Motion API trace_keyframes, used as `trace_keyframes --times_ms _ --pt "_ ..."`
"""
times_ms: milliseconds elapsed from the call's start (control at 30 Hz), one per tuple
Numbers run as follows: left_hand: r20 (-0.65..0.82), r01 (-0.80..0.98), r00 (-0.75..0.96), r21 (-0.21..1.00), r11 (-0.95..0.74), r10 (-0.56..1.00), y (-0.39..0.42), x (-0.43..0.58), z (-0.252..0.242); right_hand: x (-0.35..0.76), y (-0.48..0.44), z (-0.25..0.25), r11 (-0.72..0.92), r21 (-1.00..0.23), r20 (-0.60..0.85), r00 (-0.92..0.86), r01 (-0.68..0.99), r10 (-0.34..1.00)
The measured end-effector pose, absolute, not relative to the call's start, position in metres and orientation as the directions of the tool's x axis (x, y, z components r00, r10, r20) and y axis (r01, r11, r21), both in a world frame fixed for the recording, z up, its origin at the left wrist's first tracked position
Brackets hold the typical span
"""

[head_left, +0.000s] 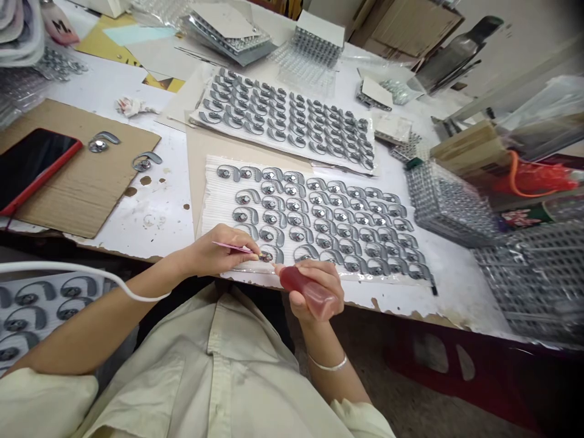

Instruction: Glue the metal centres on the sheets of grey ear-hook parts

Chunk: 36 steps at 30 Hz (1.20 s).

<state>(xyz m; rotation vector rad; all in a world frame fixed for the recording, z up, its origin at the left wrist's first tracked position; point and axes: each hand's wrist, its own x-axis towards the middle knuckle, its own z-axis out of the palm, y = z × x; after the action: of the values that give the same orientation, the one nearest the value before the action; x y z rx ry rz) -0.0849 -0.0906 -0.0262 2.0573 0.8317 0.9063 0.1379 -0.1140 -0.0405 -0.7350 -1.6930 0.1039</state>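
Between the fingers of my left hand (228,248) is a thin pink stick (232,246), its tip at a grey hook-shaped piece (267,254) with a round metal part, at the near edge of a white ribbed sheet (214,204). My right hand (317,283) is wrapped round a translucent red bottle (310,292), whose nozzle points left at the same piece. Rows of similar grey pieces cover the sheet. Behind it lies a second sheet (198,115) with more rows of them.
At left, a red-edged phone (36,164) and two loose grey pieces (103,142) rest on cardboard (82,207). Stacked clear trays (449,201) stand at right. Behind are packed trays (228,36) and a dark bottle (456,55). A white cable (91,271) crosses my left forearm.
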Motion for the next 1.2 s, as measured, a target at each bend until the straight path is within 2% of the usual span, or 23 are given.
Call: trace_keyframes --times_ms 367,433,500,633,700,800,867,1033,1200 --pt "0.322 0.255 0.537 0.819 -0.514 0.780 -0.091 -0.085 -0.022 0.136 -0.115 -0.040 0.799 -0.416 0.843 -0.145 0.435 0.518" --pt "0.318 0.261 0.532 0.820 -0.509 0.785 -0.091 -0.085 -0.024 0.136 -0.115 -0.042 0.795 -0.445 0.839 -0.118 0.411 0.531" --pt "0.309 0.269 0.519 0.826 -0.496 0.797 -0.091 -0.084 -0.025 0.138 -0.113 -0.043 0.763 -0.541 0.815 -0.002 0.355 0.579" --pt "0.220 0.259 0.457 0.894 -0.366 0.862 -0.092 -0.082 -0.020 0.146 -0.101 -0.034 0.626 -0.777 0.605 0.336 0.056 0.721" --pt "0.124 0.225 0.375 0.949 -0.220 0.919 -0.092 -0.082 -0.013 0.152 -0.092 -0.024 0.538 -0.838 0.469 0.381 -0.095 0.797" --pt "-0.040 0.129 0.215 0.992 0.012 0.976 -0.088 -0.086 -0.003 0.160 -0.075 -0.005 0.433 -0.873 0.317 0.413 -0.225 0.854" --pt "-0.074 0.081 0.136 0.995 0.063 0.988 -0.082 -0.091 0.004 0.165 -0.063 0.006 0.388 -0.874 0.243 0.429 -0.293 0.870" --pt "0.086 0.115 0.034 0.989 -0.090 0.996 -0.058 -0.099 0.017 0.174 -0.035 0.022 0.276 -0.858 0.096 0.392 -0.433 0.915" --pt "0.303 0.197 0.133 0.925 -0.324 0.944 -0.035 -0.094 0.017 0.174 -0.022 0.018 0.234 -0.871 0.079 0.347 -0.433 0.935"
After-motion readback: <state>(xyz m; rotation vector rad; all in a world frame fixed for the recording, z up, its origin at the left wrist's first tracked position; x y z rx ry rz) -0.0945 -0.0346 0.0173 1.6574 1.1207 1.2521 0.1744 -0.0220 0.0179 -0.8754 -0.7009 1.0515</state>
